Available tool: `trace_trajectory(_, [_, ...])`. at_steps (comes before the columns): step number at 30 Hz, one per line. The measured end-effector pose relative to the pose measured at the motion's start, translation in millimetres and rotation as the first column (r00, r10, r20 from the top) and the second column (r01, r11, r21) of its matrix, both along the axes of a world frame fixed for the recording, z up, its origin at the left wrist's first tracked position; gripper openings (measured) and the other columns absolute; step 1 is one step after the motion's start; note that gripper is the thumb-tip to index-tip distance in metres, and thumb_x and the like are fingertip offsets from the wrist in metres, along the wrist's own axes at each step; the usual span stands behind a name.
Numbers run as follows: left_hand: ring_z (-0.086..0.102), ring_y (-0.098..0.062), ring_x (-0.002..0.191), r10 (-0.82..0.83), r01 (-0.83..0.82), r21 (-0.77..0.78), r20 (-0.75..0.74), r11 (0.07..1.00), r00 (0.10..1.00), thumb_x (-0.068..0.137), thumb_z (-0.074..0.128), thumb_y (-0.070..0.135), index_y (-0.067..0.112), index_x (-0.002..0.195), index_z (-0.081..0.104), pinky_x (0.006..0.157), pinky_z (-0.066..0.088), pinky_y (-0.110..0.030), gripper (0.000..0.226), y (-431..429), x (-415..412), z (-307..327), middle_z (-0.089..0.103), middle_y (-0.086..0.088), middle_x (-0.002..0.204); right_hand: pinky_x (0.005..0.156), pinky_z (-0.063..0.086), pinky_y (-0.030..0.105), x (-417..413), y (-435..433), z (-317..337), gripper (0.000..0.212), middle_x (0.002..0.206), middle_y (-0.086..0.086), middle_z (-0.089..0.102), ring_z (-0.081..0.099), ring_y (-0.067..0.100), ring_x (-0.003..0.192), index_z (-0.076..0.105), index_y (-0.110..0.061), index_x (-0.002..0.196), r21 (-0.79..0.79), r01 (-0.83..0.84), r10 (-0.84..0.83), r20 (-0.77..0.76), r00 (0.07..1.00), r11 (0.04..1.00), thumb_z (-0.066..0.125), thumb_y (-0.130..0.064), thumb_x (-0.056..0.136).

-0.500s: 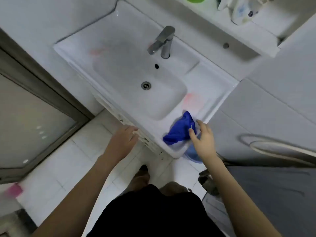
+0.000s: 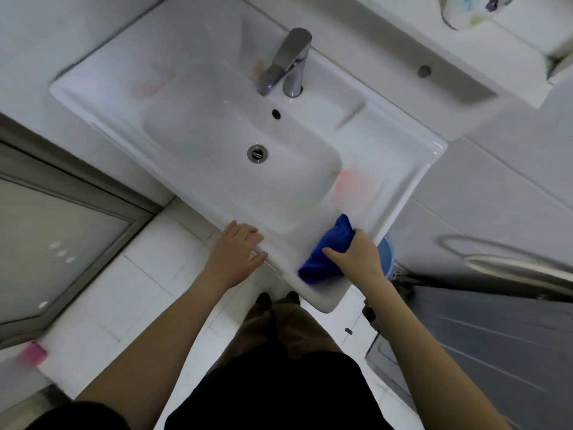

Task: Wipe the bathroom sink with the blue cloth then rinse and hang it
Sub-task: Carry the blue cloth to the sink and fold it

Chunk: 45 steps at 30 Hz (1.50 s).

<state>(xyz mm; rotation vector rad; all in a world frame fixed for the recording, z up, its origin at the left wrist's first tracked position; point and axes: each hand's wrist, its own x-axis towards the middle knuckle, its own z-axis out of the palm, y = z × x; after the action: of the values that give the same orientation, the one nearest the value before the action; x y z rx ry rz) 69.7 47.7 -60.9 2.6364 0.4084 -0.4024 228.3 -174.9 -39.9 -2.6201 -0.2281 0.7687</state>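
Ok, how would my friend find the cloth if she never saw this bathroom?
Start at the big white sink. Go to its front right corner, where the right hand grips a bunched cloth. It is the only dark blue thing on the rim; the paler blue bucket sits below.

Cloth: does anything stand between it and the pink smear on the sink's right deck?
Nothing visible. The right hand grips the cloth on the sink at its front right corner; the smear lies just beyond it on bare deck. The left hand rests on the front rim, off to the side.
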Motion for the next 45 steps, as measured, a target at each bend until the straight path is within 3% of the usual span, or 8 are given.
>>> trace_trajectory(4, [0.054, -0.024, 0.122, 0.028, -0.027, -0.036, 0.022, 0.999, 0.999, 0.089, 0.034, 0.05, 0.012, 0.12, 0.065, 0.12, 0.022, -0.041, 0.058, -0.4, -3.2, 0.7, 0.063, -0.007, 0.121, 0.073, 0.055, 0.039, -7.7, -6.6, 5.5, 0.05, 0.095, 0.002, 0.059, 0.06, 0.022, 0.089, 0.049, -0.014, 0.107, 0.1, 0.107, -0.095, -0.117, 0.989, 0.989, 0.078, -0.033, 0.072])
trace_trajectory(10, [0.046, -0.027, 0.134, 0.062, -0.061, -0.071, 0.004, 0.996, 0.998, 0.088, 0.026, 0.046, 0.009, 0.129, 0.06, 0.119, 0.026, -0.038, 0.065, -7.1, -6.0, 13.5, 0.06, -0.009, 0.132, 0.068, 0.043, 0.021, -13.6, -8.1, 26.1, 0.061, 0.105, -0.006, 0.057, 0.055, 0.015, 0.094, 0.049, -0.015, 0.126, 0.262, 0.086, -0.059, -0.108, 0.992, 0.961, 0.08, -0.03, 0.075])
trace_trajectory(14, [0.052, -0.019, 0.12, 0.248, -0.234, -0.128, 0.111, 0.964, 0.962, 0.1, 0.046, 0.029, 0.012, 0.124, 0.06, 0.106, 0.041, -0.031, 0.033, -10.6, -18.5, 32.2, 0.061, -0.003, 0.127, 0.077, 0.052, 0.031, -16.0, 15.8, 50.1, 0.062, 0.101, -0.013, 0.058, 0.058, 0.013, 0.093, 0.051, -0.019, 0.123, 0.386, 0.05, -0.014, -0.094, 0.995, 0.921, 0.083, -0.028, 0.071])
trace_trajectory(21, [0.056, -0.008, 0.099, 0.687, -0.621, -0.294, 0.299, 0.727, 0.662, 0.094, 0.036, 0.046, 0.018, 0.114, 0.064, 0.082, 0.041, -0.018, 0.044, 7.2, -112.3, 73.4, 0.062, 0.008, 0.107, 0.061, 0.049, 0.01, -61.0, 85.5, 94.3, 0.056, 0.1, -0.013, 0.061, 0.06, -0.001, 0.083, 0.051, -0.026, 0.116, 0.583, -0.113, 0.193, -0.077, 0.978, 0.805, 0.084, -0.019, 0.072])
trace_trajectory(24, [0.056, -0.001, 0.094, 0.817, -0.731, -0.365, 0.229, 0.576, 0.529, 0.095, 0.043, 0.04, 0.021, 0.112, 0.065, 0.08, 0.039, -0.012, 0.034, 10.5, -176.5, 71.5, 0.063, 0.009, 0.106, 0.061, 0.049, 0.01, -102.1, 114.5, 92.2, 0.056, 0.099, -0.01, 0.062, 0.059, -0.004, 0.082, 0.052, -0.025, 0.115, 0.594, -0.162, 0.275, -0.103, 0.956, 0.788, 0.085, -0.018, 0.071])
trace_trajectory(29, [0.058, 0.0, 0.1, 0.926, -0.842, -0.398, 0.062, 0.364, 0.372, 0.097, 0.05, 0.034, 0.033, 0.106, 0.062, 0.084, 0.044, -0.022, 0.015, 18.9, -298.6, 40.9, 0.066, 0.012, 0.108, 0.063, 0.05, 0.019, -194.1, 166.1, 69.0, 0.057, 0.103, -0.003, 0.064, 0.064, 0.011, 0.088, 0.054, -0.022, 0.116, 0.556, -0.148, 0.328, -0.238, 0.914, 0.818, 0.086, -0.022, 0.069])
trace_trajectory(35, [0.058, -0.01, 0.105, 0.96, -0.905, -0.323, 0.046, 0.276, 0.276, 0.098, 0.053, 0.026, 0.025, 0.115, 0.064, 0.091, 0.044, -0.027, 0.021, 82.2, -429.9, 47.6, 0.064, 0.011, 0.111, 0.086, 0.057, 0.046, -306.7, 249.5, 58.8, 0.063, 0.109, -0.008, 0.061, 0.062, 0.014, 0.098, 0.051, -0.027, 0.119, 0.559, -0.162, 0.375, -0.291, 0.88, 0.814, 0.087, -0.022, 0.067])
trace_trajectory(45, [0.058, -0.011, 0.102, 0.981, -0.921, -0.339, 0.081, 0.194, 0.177, 0.099, 0.052, 0.024, 0.023, 0.115, 0.065, 0.088, 0.043, -0.029, 0.021, 184.0, -480.7, 62.4, 0.064, 0.01, 0.109, 0.056, 0.053, 0.014, -327.9, 350.9, 77.3, 0.062, 0.105, -0.012, 0.057, 0.059, 0.004, 0.091, 0.045, -0.027, 0.118, 0.601, -0.191, 0.382, -0.207, 0.901, 0.776, 0.085, -0.014, 0.072])
